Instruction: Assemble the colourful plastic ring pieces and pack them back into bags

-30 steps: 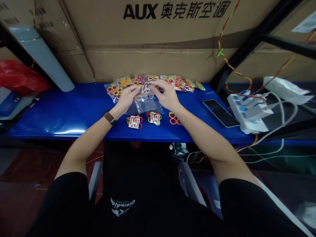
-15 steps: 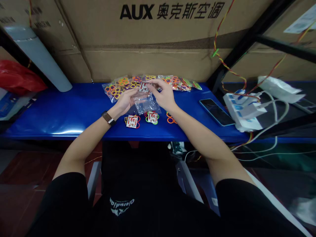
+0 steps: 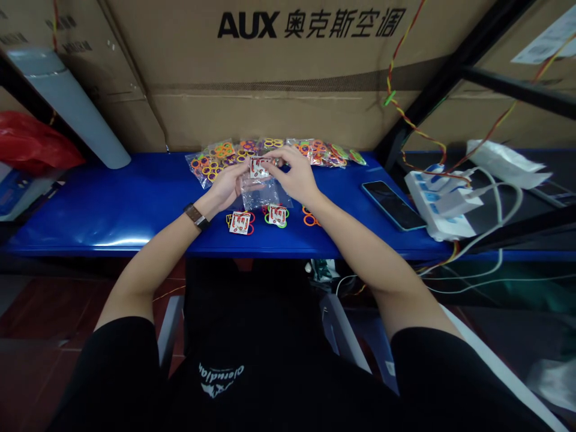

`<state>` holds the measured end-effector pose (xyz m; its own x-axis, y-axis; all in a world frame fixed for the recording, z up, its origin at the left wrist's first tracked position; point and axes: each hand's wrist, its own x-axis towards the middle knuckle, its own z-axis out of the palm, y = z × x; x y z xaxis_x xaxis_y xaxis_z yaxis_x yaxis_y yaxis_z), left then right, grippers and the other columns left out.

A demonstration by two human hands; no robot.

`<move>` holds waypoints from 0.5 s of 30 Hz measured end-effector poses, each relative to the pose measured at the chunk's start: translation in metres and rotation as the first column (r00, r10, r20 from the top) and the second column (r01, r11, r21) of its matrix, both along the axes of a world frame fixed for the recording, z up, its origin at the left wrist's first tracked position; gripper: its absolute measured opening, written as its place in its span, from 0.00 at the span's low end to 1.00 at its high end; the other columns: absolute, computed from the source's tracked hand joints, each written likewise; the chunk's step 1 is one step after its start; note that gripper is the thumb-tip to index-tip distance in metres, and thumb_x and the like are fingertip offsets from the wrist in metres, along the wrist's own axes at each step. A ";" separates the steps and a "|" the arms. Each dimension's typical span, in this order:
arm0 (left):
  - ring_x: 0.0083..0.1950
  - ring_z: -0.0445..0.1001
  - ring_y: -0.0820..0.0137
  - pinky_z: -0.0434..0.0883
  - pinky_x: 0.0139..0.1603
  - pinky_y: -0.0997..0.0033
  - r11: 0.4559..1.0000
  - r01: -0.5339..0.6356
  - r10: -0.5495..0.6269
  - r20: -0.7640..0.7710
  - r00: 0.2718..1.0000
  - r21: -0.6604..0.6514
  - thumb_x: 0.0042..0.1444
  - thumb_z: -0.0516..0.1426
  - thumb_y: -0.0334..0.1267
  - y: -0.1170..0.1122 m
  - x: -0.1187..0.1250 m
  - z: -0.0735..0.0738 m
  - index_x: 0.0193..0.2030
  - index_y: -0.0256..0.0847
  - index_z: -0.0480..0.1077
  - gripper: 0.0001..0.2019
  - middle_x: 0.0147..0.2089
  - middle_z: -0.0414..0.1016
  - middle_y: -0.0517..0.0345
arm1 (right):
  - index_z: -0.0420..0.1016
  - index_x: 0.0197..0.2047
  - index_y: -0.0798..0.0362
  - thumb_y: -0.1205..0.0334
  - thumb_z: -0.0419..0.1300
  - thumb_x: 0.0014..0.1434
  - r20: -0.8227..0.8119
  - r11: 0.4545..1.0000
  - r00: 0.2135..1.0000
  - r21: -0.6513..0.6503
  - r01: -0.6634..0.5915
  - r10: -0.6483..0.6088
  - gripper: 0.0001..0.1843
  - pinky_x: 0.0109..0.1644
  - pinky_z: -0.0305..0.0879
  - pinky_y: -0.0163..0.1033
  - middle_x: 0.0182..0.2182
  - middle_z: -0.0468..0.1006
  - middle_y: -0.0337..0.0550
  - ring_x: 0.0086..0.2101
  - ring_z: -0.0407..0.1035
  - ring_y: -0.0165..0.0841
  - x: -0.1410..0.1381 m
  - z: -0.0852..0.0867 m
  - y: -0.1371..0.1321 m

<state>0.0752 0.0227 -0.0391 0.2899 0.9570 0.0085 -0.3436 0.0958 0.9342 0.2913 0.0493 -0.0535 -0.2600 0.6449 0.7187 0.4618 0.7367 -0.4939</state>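
My left hand is closed on a clear plastic bag that hangs just above the table. A small white card with red print is at the bag's upper end. My right hand pinches the card's right edge with thumb and fingers; whether the card lies inside the bag I cannot tell. Below the hands, two similar cards, the left card and the middle card, rest on coloured rings. Orange rings lie to the right, partly hidden by my right forearm.
Bags of coloured rings line the back of the blue table against a cardboard box. A phone and a power strip with cables are at right. A grey-blue cylinder leans at left.
The card has shifted slightly left and down, and more of its face shows. My right fingers have moved from over the card to its right edge.
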 end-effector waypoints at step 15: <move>0.64 0.90 0.50 0.85 0.69 0.40 0.993 -0.065 0.079 -0.137 0.987 0.098 0.76 0.62 0.64 0.002 0.001 -0.002 0.52 0.43 0.87 0.25 0.51 0.93 0.47 | 0.87 0.52 0.40 0.38 0.63 0.79 0.028 0.996 0.999 0.088 -0.032 0.030 0.18 0.67 0.74 0.65 0.49 0.88 0.43 0.52 0.80 0.46 0.006 0.006 -0.009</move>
<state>0.0763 0.0248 -0.0409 0.2249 0.9724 0.0624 -0.2114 -0.0138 0.9773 0.2973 0.0404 -0.0470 -0.2985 0.5706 0.7650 0.4502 0.7910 -0.4143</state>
